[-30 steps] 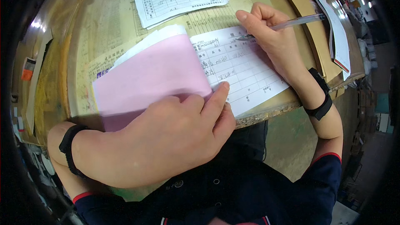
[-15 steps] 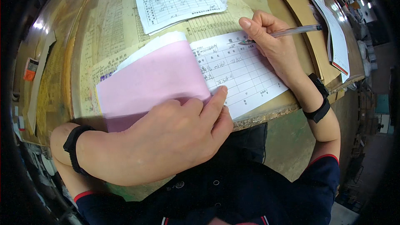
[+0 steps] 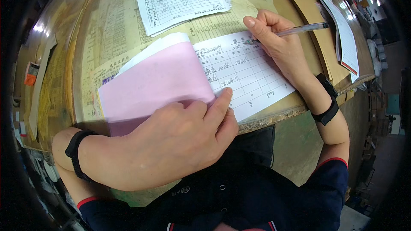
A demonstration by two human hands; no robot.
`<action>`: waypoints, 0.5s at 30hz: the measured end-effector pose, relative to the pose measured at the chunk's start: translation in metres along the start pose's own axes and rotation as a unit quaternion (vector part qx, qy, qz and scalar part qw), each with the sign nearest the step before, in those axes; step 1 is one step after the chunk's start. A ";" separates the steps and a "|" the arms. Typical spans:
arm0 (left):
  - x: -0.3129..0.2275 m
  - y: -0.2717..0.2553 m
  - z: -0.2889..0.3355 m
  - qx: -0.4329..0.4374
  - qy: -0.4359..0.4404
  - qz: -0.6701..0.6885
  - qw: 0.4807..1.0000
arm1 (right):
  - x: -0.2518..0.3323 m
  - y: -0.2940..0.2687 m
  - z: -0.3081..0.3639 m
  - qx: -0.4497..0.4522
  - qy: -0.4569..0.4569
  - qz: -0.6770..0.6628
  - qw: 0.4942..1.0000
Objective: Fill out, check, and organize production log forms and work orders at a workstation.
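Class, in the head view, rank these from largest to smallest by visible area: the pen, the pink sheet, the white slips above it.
1. Pink sheet, though the left hand covers part of it
2. White slips
3. Pen, long but very thin

white slips (image 3: 182, 7) at back — brown cardboard (image 3: 309, 10) right, orange gadget (image 3: 31, 76) left

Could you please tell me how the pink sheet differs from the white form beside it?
The pink sheet looks blank, while the white form carries a printed grid and handwriting. The pink sheet curves over at its right side; the white form lies nearly flat. Both are paper, and the left hand covers part of each.
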State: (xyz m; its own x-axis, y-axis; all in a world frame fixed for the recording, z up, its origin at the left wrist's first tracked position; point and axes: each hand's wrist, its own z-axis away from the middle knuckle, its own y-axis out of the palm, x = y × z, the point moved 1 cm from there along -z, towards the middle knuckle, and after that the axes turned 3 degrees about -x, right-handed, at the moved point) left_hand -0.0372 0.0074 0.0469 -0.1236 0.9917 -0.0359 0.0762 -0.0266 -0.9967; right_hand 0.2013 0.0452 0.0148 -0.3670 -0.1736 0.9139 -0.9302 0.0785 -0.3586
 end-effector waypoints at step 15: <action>0.000 0.000 0.001 -0.003 0.002 0.011 1.000 | 0.010 -0.017 -0.002 -0.004 0.109 -0.043 0.993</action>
State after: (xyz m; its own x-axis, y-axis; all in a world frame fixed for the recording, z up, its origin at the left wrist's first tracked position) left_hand -0.0379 0.0076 0.0472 -0.1173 0.9915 -0.0567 0.0851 -0.0469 -0.9953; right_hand 0.2136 0.0443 0.0310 -0.2738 0.0373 0.9611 -0.9577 0.0811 -0.2760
